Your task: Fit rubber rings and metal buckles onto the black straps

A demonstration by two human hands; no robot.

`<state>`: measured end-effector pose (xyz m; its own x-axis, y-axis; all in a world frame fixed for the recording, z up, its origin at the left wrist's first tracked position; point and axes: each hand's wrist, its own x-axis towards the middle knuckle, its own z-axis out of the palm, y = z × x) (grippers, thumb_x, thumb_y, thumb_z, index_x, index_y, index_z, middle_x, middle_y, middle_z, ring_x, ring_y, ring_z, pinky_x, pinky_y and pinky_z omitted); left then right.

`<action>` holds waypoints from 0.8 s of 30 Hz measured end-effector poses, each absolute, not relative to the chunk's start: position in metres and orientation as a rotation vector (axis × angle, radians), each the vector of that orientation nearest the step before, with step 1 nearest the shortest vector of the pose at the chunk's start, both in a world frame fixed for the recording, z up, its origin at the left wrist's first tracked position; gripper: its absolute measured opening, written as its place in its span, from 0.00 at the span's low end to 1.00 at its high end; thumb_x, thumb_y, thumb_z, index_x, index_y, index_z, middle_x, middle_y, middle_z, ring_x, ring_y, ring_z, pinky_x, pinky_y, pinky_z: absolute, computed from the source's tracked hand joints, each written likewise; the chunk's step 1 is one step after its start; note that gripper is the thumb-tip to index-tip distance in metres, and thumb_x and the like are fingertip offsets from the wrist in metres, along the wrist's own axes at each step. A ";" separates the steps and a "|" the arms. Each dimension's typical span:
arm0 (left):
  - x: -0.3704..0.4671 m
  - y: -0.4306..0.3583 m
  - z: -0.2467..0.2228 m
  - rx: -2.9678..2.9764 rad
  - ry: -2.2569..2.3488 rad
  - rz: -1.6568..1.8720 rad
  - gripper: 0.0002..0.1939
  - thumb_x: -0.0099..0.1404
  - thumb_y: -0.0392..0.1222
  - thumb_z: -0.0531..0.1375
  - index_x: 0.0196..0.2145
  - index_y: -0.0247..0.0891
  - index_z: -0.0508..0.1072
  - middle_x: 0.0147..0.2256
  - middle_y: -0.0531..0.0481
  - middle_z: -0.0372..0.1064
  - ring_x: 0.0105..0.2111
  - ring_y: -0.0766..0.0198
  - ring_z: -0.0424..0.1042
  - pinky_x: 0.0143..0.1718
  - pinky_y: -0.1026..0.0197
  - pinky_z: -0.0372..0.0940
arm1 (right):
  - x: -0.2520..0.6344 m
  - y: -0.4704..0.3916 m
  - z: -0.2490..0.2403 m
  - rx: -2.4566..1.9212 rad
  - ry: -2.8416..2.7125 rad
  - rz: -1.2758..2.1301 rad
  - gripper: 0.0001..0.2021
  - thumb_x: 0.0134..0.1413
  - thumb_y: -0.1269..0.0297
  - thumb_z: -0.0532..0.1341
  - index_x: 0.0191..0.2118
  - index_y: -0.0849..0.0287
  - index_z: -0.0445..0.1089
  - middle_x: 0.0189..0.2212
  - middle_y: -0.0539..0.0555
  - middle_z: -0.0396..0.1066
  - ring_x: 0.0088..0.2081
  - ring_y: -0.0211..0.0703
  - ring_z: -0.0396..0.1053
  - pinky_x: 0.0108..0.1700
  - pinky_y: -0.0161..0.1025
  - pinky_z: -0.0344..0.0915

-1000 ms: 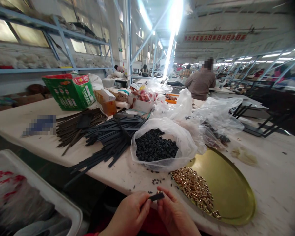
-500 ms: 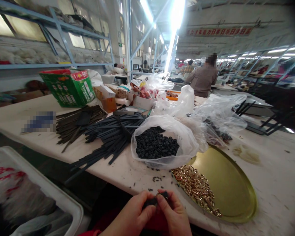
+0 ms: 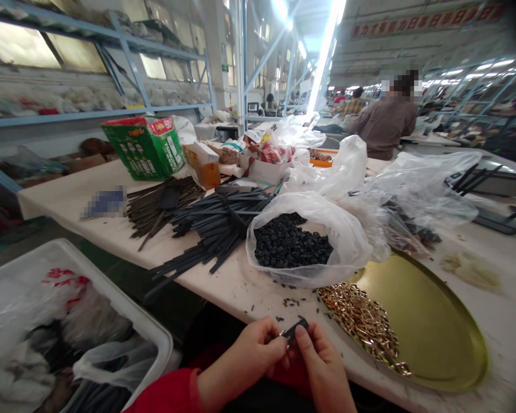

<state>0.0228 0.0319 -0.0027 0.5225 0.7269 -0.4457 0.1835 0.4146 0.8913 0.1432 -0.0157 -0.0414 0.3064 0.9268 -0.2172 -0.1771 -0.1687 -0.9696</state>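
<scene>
While both hands are being kept close together just over the near edge of the table (image 3: pixel 234 298), a short dark strip (image 3: pixel 296 329) is being grasped between their fingertips. By the right hand (image 3: pixel 321 351) the strip is being pinched, with the thumb being laid along its upper face. By the left hand (image 3: pixel 262 347) the strip's other end is being gripped, and a small gold metal piece (image 3: pixel 282 332) is being partly covered there by the fingers; whether the strip is being threaded through it cannot be told. The left forearm is being covered by a red sleeve (image 3: pixel 167 394).

To the right of the hands, a heap of gold metal pieces (image 3: pixel 361 320) is being held at the near left side of an oval gold tray (image 3: pixel 434 321). Beyond the hands, many small black loops (image 3: pixel 290 244) are being contained in an open clear plastic bag (image 3: pixel 350 246), and a few black bits (image 3: pixel 291 302) are being borne by the table in front of it. Farther left, a fan of long black strips (image 3: pixel 215 221) is being carried beside a pile of brown strips (image 3: pixel 155 207), behind which a green carton (image 3: pixel 144 155) is being supported. At the lower left, plastic bags are being held in a white bin (image 3: pixel 165 344).
</scene>
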 end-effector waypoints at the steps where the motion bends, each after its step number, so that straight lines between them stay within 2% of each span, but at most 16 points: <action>1: 0.023 0.031 -0.004 1.131 1.002 0.433 0.09 0.53 0.45 0.53 0.25 0.38 0.58 0.19 0.56 0.64 0.15 0.74 0.56 0.16 0.70 0.49 | 0.142 -0.017 -0.040 -1.436 -0.823 1.050 0.17 0.46 0.47 0.60 0.26 0.57 0.67 0.20 0.49 0.67 0.23 0.40 0.64 0.27 0.35 0.61; 4: 0.022 0.026 -0.008 1.218 1.068 0.508 0.08 0.54 0.44 0.53 0.25 0.38 0.58 0.17 0.59 0.59 0.14 0.74 0.54 0.15 0.70 0.48 | 0.138 -0.021 -0.033 -1.506 -0.990 0.745 0.13 0.49 0.51 0.59 0.28 0.55 0.69 0.25 0.52 0.71 0.29 0.45 0.66 0.34 0.38 0.61; 6: 0.020 0.022 -0.008 1.298 1.103 0.542 0.07 0.56 0.43 0.53 0.25 0.37 0.59 0.17 0.60 0.56 0.15 0.73 0.55 0.15 0.70 0.48 | 0.138 -0.023 -0.030 -1.483 -1.029 0.713 0.10 0.48 0.52 0.60 0.28 0.53 0.69 0.27 0.52 0.71 0.31 0.46 0.66 0.36 0.38 0.61; 10: 0.014 0.022 -0.001 1.358 1.001 0.441 0.08 0.58 0.44 0.53 0.27 0.36 0.61 0.20 0.57 0.61 0.17 0.72 0.58 0.16 0.70 0.50 | 0.144 -0.019 -0.035 -1.473 -0.915 1.008 0.14 0.40 0.50 0.65 0.25 0.55 0.67 0.19 0.47 0.64 0.23 0.40 0.61 0.26 0.35 0.59; 12: 0.013 0.027 0.001 1.338 0.978 0.401 0.09 0.57 0.44 0.54 0.26 0.37 0.60 0.20 0.57 0.63 0.17 0.72 0.59 0.17 0.70 0.51 | 0.148 -0.016 -0.041 -1.415 -0.893 1.148 0.16 0.40 0.48 0.64 0.24 0.56 0.66 0.17 0.46 0.62 0.22 0.38 0.59 0.25 0.34 0.57; 15: 0.014 0.039 0.001 1.316 1.022 0.420 0.08 0.55 0.43 0.56 0.26 0.37 0.60 0.20 0.57 0.64 0.18 0.70 0.61 0.18 0.69 0.53 | 0.155 -0.008 -0.044 -1.345 -0.990 1.211 0.17 0.44 0.46 0.60 0.26 0.57 0.66 0.19 0.46 0.63 0.23 0.38 0.59 0.27 0.33 0.57; 18: 0.018 0.052 0.004 1.446 1.031 0.495 0.09 0.54 0.39 0.58 0.34 0.37 0.63 0.23 0.57 0.66 0.22 0.69 0.63 0.23 0.68 0.55 | 0.172 0.012 -0.029 -1.338 -1.282 1.229 0.18 0.52 0.47 0.54 0.25 0.58 0.66 0.20 0.48 0.64 0.25 0.39 0.60 0.27 0.33 0.57; 20: 0.021 0.060 0.007 1.560 0.993 0.495 0.11 0.56 0.37 0.56 0.39 0.38 0.65 0.24 0.58 0.66 0.24 0.68 0.63 0.26 0.68 0.55 | 0.188 0.037 -0.013 -1.376 -1.535 1.124 0.20 0.56 0.50 0.51 0.23 0.58 0.65 0.19 0.48 0.63 0.24 0.39 0.61 0.26 0.33 0.56; 22: 0.023 0.066 0.008 1.612 1.000 0.471 0.07 0.59 0.38 0.53 0.36 0.38 0.67 0.22 0.57 0.64 0.24 0.68 0.62 0.27 0.67 0.55 | 0.205 0.071 0.001 -1.492 -1.684 0.841 0.17 0.58 0.54 0.48 0.26 0.58 0.66 0.21 0.49 0.65 0.26 0.40 0.62 0.28 0.34 0.58; 24: 0.026 0.071 0.003 1.581 1.048 0.483 0.06 0.61 0.40 0.51 0.32 0.37 0.66 0.22 0.57 0.63 0.23 0.68 0.61 0.26 0.67 0.54 | 0.218 0.106 0.008 -1.742 -1.829 0.424 0.12 0.58 0.61 0.49 0.32 0.57 0.67 0.28 0.52 0.68 0.31 0.42 0.66 0.34 0.35 0.59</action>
<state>0.0257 0.0713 0.0025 0.5215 0.8242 -0.2209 0.3667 0.0173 0.9302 0.2177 0.1065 0.0081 0.0133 0.9827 0.1848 0.8015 0.1001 -0.5896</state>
